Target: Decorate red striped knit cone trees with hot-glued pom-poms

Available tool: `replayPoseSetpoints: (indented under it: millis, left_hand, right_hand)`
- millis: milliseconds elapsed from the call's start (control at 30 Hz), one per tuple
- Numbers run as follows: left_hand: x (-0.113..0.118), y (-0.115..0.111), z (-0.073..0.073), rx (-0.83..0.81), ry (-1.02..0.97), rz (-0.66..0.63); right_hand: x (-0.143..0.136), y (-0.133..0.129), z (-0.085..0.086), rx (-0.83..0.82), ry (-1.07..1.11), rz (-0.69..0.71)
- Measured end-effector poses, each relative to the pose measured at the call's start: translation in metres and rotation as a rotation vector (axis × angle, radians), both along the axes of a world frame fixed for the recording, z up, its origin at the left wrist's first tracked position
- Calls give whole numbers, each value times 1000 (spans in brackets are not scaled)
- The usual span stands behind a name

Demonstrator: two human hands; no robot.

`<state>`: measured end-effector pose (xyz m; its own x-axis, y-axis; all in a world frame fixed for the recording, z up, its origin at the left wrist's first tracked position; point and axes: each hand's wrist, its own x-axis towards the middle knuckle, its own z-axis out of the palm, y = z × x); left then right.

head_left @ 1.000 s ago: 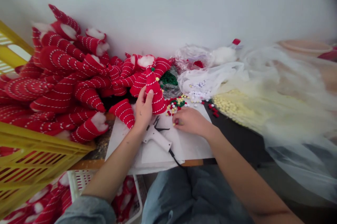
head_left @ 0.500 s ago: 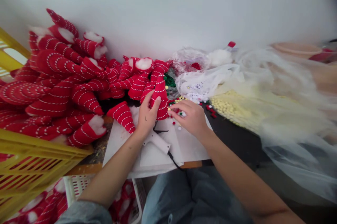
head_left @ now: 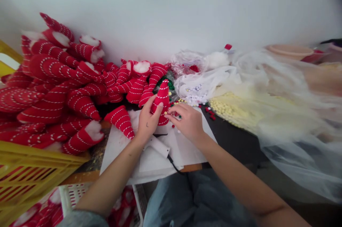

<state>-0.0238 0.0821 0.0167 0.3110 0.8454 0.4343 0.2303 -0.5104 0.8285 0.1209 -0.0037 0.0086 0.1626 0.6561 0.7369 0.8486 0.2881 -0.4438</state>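
My left hand [head_left: 148,118] is closed around a red cone-shaped stuffed hat [head_left: 162,97] with white dashed stripes, held tip up over the white paper. Pinched in my right hand [head_left: 188,120] is a small pale yellow pom-pom [head_left: 165,112], right at the hat's lower right side; whether it is stuck on I cannot tell. Below my hands a white glue gun [head_left: 158,146] lies on the paper [head_left: 173,164], its front part hidden behind my left hand. Another striped red hat [head_left: 121,121] rests on the paper to the left.
Many striped stuffed hats [head_left: 53,91] are heaped at the left, beside a yellow crate [head_left: 34,170]. White pom-poms [head_left: 196,95] and a bag of yellow pom-poms [head_left: 232,109] lie right. A white basket [head_left: 77,195] stands below the table edge. The glue gun's black cord [head_left: 175,166] hangs over the edge.
My right hand has brought the yellow pom-pom left against the hat's lower side. The hat has tilted slightly in my left hand. The whole view has shifted a little.
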Motion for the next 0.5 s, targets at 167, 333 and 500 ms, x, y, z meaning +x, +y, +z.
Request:
replayPoseSetpoints:
  millis: [167, 333, 500]
  left_hand:
    - [0, -2, 1, -5, -7, -6]
    - [0, -2, 1, -27, -18, -11]
    - [0, -2, 1, -45, -29, -14]
  right_hand:
    - [2, 0, 0, 34, 8, 57]
    - [2, 1, -2, 44, 24, 81]
    - [0, 1, -1, 45, 26, 92]
